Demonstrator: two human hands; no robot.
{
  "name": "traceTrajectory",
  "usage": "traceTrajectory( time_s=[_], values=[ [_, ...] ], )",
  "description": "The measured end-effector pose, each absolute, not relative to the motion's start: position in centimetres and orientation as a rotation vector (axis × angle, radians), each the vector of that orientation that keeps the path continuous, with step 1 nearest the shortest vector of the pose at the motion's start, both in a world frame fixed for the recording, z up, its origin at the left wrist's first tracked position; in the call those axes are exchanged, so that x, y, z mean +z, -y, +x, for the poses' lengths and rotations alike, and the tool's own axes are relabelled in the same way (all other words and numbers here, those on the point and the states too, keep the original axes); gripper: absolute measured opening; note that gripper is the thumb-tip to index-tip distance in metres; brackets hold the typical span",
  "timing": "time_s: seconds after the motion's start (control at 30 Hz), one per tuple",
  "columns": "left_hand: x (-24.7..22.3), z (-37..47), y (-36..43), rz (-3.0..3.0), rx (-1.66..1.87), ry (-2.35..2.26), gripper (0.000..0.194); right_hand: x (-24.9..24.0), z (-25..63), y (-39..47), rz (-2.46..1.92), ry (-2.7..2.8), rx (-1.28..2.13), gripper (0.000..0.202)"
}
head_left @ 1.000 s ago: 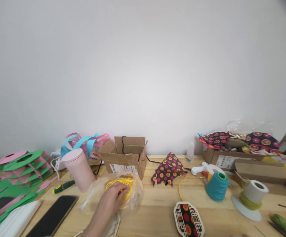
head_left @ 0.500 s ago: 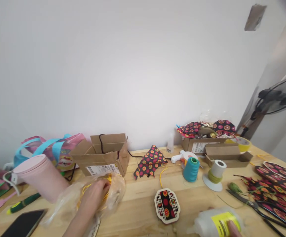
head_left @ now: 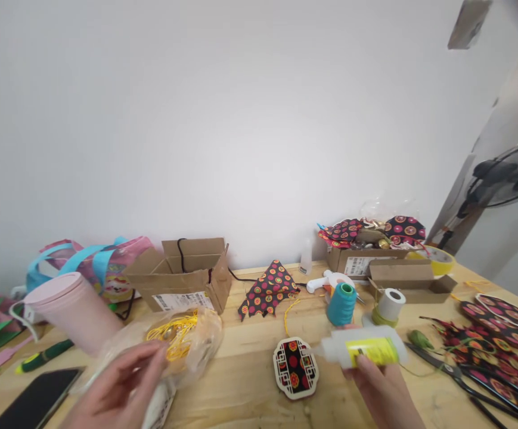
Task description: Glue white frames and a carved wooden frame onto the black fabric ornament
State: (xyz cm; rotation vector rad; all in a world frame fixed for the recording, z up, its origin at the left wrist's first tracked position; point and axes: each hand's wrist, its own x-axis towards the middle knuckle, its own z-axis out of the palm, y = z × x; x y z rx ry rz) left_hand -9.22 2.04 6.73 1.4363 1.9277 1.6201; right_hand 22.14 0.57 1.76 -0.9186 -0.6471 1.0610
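Note:
My right hand (head_left: pixel 375 378) is wrapped round a white squeeze bottle (head_left: pixel 337 348) with a yellow label, held on its side. Its clear nozzle points left, at the right edge of a wood-framed ornament (head_left: pixel 295 369) filled with dark floral fabric. A yellow cord (head_left: pixel 288 316) runs from the ornament's top. In front of an open plastic bag (head_left: pixel 209 345) is my left hand (head_left: pixel 124 381), thumb and fingers drawn together; whatever they pinch, if anything, is too small to tell. Yellow cords (head_left: pixel 180 333) lie in the bag.
Behind stand an open cardboard box (head_left: pixel 187 280), folded floral fabric (head_left: pixel 271 289), a hot glue gun (head_left: pixel 330 280), a teal thread cone (head_left: pixel 341 305) and a white spool (head_left: pixel 391 304). Black scissors (head_left: pixel 453 370) lie right; a phone (head_left: pixel 39 399) and pink tumbler (head_left: pixel 73 313) are left.
My left hand has come out of the bag, back toward me. My right hand has raised the bottle and brought its nozzle leftward to the ornament.

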Motion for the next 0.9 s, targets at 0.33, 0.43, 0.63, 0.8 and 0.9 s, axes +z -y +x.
traceTrajectory(
  time_s=[0.33, 0.43, 0.63, 0.8, 0.9],
  values=[
    [3.5, 2.9, -7.2, 1.760, 1.195, -1.293, 0.023, 3.7, 20.5, -7.4, -1.073, 1.255, 0.735, 0.028],
    [1.7, 3.3, -8.5, 1.705, 1.197, -1.277, 0.026, 2.5, 20.6, -7.1, -1.093, 1.255, 0.620, 0.022],
    [0.5, 3.4, -8.4, 1.648, 1.130, -1.177, 0.028, 2.0, 20.4, -7.0, -1.105, 1.447, 0.445, 0.017],
    [-0.2, 3.9, -8.3, 1.586, 1.024, -1.110, 0.028, 1.9, 20.3, -7.3, -1.150, 1.457, 0.464, 0.020],
    [-0.7, 4.1, -8.4, 1.548, 1.013, -1.091, 0.028, 1.9, 20.3, -7.5, -1.172, 1.417, 0.487, 0.021]
  ],
)
